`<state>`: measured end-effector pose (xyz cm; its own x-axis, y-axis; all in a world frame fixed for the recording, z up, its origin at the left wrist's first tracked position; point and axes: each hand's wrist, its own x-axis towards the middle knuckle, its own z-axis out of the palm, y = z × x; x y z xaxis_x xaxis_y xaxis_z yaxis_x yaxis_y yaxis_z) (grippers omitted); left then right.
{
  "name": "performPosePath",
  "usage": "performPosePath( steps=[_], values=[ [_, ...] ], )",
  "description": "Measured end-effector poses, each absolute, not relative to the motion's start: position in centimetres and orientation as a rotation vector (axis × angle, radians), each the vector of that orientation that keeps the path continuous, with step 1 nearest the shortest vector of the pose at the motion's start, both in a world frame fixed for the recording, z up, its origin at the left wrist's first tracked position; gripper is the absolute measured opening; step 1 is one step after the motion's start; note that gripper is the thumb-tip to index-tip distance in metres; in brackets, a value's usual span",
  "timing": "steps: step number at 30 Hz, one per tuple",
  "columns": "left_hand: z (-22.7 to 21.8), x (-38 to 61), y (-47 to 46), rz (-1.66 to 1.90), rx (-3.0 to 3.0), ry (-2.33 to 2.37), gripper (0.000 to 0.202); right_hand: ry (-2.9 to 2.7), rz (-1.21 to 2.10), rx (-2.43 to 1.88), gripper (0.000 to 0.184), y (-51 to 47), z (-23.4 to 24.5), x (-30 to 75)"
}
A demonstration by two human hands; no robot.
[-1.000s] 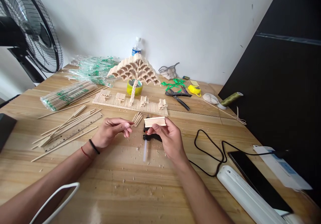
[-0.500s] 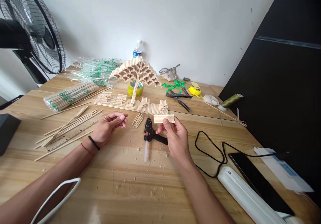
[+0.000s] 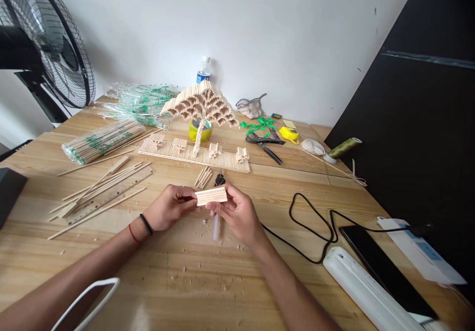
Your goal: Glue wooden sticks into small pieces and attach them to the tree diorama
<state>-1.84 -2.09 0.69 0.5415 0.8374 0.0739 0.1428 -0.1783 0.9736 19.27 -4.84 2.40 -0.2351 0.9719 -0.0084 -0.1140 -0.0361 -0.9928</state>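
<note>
A small panel of wooden sticks [image 3: 211, 196] is held up over the table between both hands. My right hand [image 3: 239, 217] grips its right part, thumb along the lower edge. My left hand [image 3: 173, 206] pinches its left end. Below and behind the panel lies a black glue gun [image 3: 220, 178], its translucent glue stick [image 3: 215, 228] poking out; the hands hide its middle. Several short cut sticks [image 3: 204, 177] rest just beyond. Farther back stands a stick model with a parasol-like roof [image 3: 203, 104] on a post, over a slatted base [image 3: 170, 153] bearing small stick pieces.
Long sticks and a clear ruler [image 3: 111, 196] lie at left, near a bagged stick bundle [image 3: 104, 140]. Pliers [image 3: 265, 146], a yellow tape measure [image 3: 289, 134] and a thread spool [image 3: 342, 150] sit at back right. A black cable [image 3: 297, 247] loops beside a white power strip [image 3: 371, 286].
My right hand has brought the stick panel left and down, in front of the glue gun. My left hand has moved right and taken hold of the panel's left end.
</note>
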Motion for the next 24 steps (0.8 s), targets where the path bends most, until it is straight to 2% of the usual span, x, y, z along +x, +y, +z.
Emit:
performPosePath(
  steps=[14,24],
  values=[
    [2.0,-2.3,-1.7,0.881,1.737,0.901,0.041,-1.443,1.182,-1.173,0.041,-4.4,2.7,20.2],
    [1.8,-2.6,-0.8,1.058,1.408,0.929,0.036,-1.617,1.065,-1.276,0.043,-4.3,2.5,20.3]
  ],
)
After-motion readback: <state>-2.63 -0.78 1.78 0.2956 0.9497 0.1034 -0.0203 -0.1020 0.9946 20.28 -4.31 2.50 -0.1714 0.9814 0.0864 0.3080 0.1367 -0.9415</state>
